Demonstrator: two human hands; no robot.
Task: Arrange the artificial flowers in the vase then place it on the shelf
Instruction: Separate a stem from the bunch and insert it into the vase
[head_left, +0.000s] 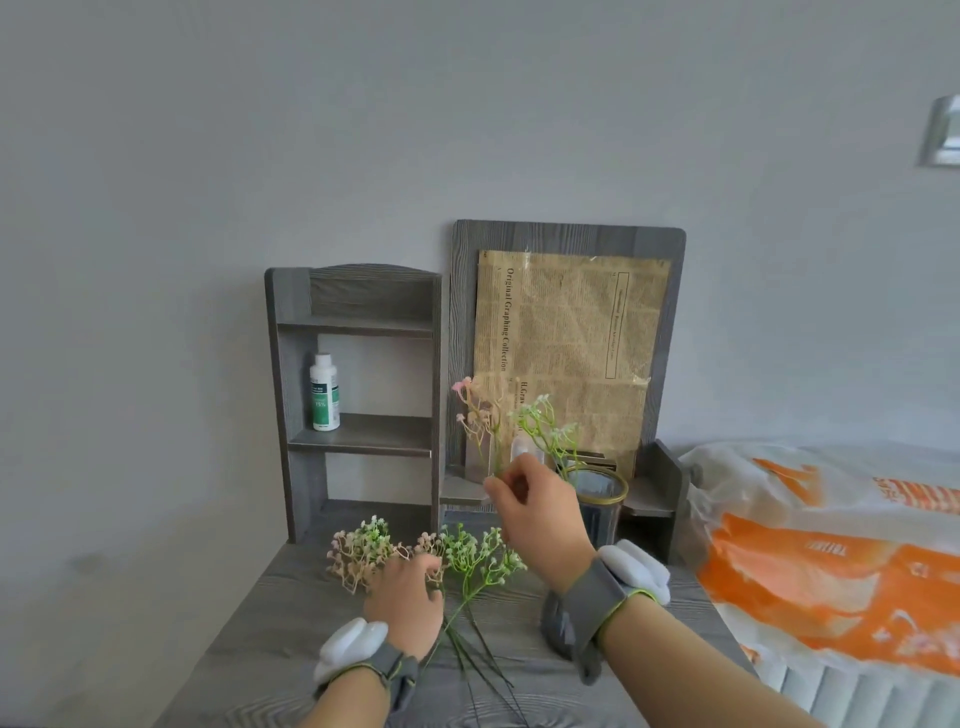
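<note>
Right hand raised above the desk, thumb and fingers pinched on a thin stem with pink buds at the top. The stem stands nearly upright, just left of the vase and not in it. The vase is dark glass with a gold rim, partly hidden behind the right hand, standing at the back of the desk by the low ledge of the shelf. One white-green sprig rises by its mouth; whether its stem sits inside is unclear.

Left hand is low, palm down on the desk, fingers curled into the loose flowers. Looks like it is gripping a stem there, but the fingers hide the contact, so cannot tell for sure. The pile lies flat, pink-beige heads to the left, green-white heads to the right, thin green stems fanning back toward the person, under and beside the left hand.

Both wrists carry grey straps with white pods.

The shelf stands at the back left against the wall, a white bottle on its middle level. A grey board with printed paper leans right of it. An orange-white plastic bag is off to the right.
</note>
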